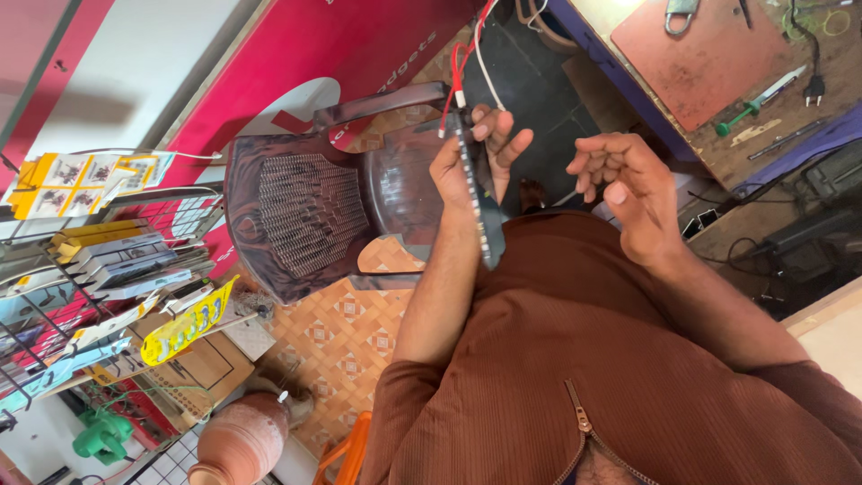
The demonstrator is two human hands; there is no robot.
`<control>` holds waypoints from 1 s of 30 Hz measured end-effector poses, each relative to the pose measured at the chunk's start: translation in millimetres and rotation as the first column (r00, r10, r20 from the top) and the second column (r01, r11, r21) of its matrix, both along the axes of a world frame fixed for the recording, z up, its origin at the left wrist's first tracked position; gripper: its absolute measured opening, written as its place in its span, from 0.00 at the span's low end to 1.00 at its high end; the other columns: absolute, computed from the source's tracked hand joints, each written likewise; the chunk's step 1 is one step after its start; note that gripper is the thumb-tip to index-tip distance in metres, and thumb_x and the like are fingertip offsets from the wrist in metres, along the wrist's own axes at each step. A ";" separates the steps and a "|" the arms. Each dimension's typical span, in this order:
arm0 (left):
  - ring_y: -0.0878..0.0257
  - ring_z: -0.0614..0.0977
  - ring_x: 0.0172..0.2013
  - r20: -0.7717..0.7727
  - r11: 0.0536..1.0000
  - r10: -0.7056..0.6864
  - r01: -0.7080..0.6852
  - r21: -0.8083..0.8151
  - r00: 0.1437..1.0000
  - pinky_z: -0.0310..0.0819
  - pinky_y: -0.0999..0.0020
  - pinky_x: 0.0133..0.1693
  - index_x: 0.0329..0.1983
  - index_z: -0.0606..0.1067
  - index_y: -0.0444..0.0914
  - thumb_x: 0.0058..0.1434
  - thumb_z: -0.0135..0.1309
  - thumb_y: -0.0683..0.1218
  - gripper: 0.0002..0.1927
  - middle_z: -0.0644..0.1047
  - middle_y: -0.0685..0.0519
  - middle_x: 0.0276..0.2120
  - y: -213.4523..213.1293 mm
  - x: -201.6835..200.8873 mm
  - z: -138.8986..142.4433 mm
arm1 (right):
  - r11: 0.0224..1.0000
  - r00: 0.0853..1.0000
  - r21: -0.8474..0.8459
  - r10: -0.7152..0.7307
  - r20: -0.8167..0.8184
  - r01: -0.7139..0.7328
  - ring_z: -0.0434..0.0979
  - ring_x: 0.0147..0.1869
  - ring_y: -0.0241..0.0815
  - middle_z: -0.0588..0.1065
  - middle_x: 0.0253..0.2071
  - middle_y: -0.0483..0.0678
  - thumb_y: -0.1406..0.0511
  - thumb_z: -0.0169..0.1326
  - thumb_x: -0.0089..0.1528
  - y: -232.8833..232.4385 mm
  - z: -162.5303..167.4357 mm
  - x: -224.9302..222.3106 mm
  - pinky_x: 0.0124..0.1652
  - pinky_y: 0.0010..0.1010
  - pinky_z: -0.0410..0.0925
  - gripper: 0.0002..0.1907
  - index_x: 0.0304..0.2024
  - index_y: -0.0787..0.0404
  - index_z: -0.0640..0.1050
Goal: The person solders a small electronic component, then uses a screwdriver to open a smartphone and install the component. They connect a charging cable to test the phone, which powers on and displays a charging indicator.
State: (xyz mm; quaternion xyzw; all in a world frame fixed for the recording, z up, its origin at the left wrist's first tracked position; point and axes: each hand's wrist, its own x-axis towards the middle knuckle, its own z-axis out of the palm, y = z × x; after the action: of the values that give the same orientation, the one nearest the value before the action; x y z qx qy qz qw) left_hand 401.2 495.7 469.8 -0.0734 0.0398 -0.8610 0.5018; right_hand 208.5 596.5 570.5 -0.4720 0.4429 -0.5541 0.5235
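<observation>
My left hand [471, 157] is shut on a long, narrow dark strip [479, 202] studded with small pale dots. The strip runs from my fingers down toward my brown shirt. Red and white wires [467, 49] leave its top end and rise out of view. My right hand [624, 193] hovers a little to the right of the strip, apart from it. Its fingers are loosely curled and the palm shows nothing in it. A thin pale piece [566, 195] shows by its fingertips, and whether the hand touches it is unclear.
A dark brown plastic chair [305, 211] stands just beyond my left hand on orange patterned floor tiles [346, 337]. A workbench [718, 54] at upper right bears a reddish mat, a green-handled screwdriver [759, 97] and a plug cable. Left, a wire rack [99, 260] holds packaged goods; a clay pot [242, 440] stands below.
</observation>
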 end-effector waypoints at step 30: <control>0.66 0.83 0.38 0.819 0.975 0.222 -0.104 -0.197 0.529 0.78 0.71 0.43 0.55 0.72 0.30 0.75 0.52 0.43 0.12 0.81 0.46 0.42 7.5 -16.4 14.4 | 0.949 0.982 0.270 0.183 -0.055 -0.162 0.70 0.43 0.29 0.74 0.39 0.43 0.62 0.51 0.72 7.7 -49.3 -5.5 0.42 0.23 0.66 0.13 0.47 0.68 0.77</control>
State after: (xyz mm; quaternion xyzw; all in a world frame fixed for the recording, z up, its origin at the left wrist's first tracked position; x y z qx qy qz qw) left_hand 384.7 503.2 484.2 0.3114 -0.2643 -0.7414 0.5325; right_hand 203.0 604.1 521.2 -0.4564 0.4902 -0.4228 0.6104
